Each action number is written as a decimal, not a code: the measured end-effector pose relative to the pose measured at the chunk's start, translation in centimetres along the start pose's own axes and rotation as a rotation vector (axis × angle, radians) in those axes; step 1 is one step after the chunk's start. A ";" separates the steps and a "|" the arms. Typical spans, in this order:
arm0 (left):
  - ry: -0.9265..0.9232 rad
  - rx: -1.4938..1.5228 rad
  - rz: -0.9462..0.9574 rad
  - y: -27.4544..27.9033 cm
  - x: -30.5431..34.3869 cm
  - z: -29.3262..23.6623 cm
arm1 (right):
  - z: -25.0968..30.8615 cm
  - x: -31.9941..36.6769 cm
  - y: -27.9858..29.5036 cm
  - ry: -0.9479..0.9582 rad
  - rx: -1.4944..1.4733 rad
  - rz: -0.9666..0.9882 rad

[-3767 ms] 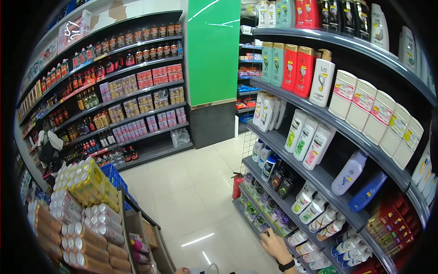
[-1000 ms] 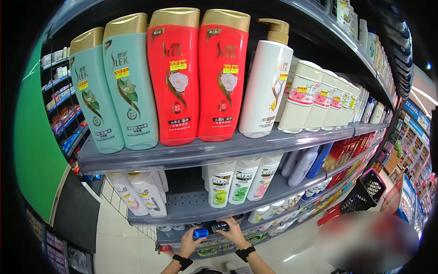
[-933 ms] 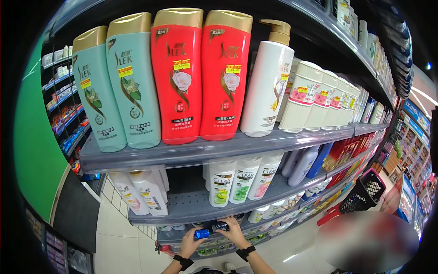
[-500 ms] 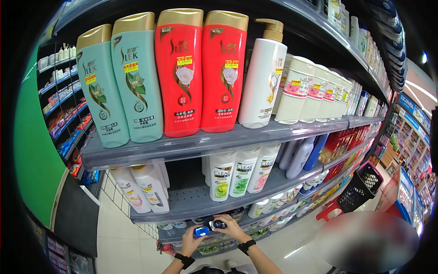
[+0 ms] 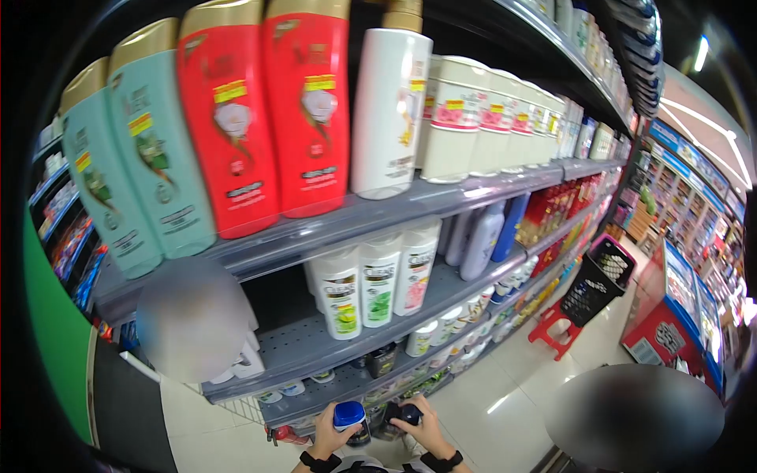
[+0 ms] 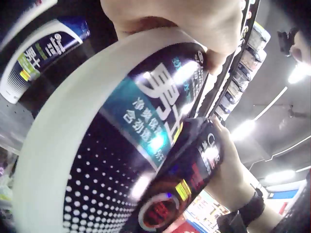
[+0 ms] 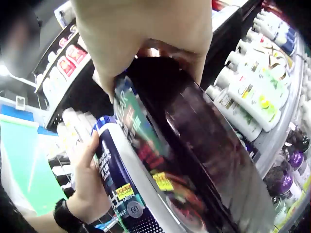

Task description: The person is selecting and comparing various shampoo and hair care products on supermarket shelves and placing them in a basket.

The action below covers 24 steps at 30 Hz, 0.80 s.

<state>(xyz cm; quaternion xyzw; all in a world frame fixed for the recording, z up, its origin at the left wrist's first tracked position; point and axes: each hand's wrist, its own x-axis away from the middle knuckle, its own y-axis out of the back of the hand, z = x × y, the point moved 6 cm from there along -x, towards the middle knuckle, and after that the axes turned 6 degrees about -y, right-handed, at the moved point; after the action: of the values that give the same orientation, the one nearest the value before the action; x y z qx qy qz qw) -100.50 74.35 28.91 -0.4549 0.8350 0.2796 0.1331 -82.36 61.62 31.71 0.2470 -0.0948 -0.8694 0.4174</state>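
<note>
My left hand grips a white-and-navy shampoo bottle by its blue cap end. In the head view its blue cap points up towards me. My right hand grips a black CLEAR shampoo bottle around its top, fingers curled over the dark cap. Both bottles are side by side in front of the shelf, low at the bottom of the head view. In the left wrist view the black bottle's label, with a yellow price sticker, shows close beside the white-and-navy one. Their lower ends are mostly hidden in the head view.
Red shampoo bottles and green ones stand on the upper shelf. White CLEAR bottles are on the shelf below. A dark bottle stands lower. A black shopping basket by a red stool is at right.
Earliest, I stood farther off with an empty right hand. Later both hands held the bottles at the lower shelf; now they have drawn back towards me, and my view has turned right.
</note>
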 end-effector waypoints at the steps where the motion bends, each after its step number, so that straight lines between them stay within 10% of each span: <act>1: 0.019 0.051 0.024 -1.0 -0.5 -0.2 | -0.9 1.0 1.0 -0.023 0.015 -0.019; 10: -0.096 0.298 0.322 -13.7 -5.7 -4.1 | -3.2 8.1 16.4 -0.450 -0.159 -0.223; 24: -0.333 0.467 0.722 -39.4 -12.3 -18.1 | -13.1 11.3 38.2 -0.600 -0.446 -0.513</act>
<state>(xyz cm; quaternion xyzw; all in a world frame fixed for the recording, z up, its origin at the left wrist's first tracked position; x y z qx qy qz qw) -60.29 55.22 35.79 -0.0413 0.9478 0.1816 0.2586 -55.80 29.23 30.63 -0.0963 0.0426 -0.9770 0.1854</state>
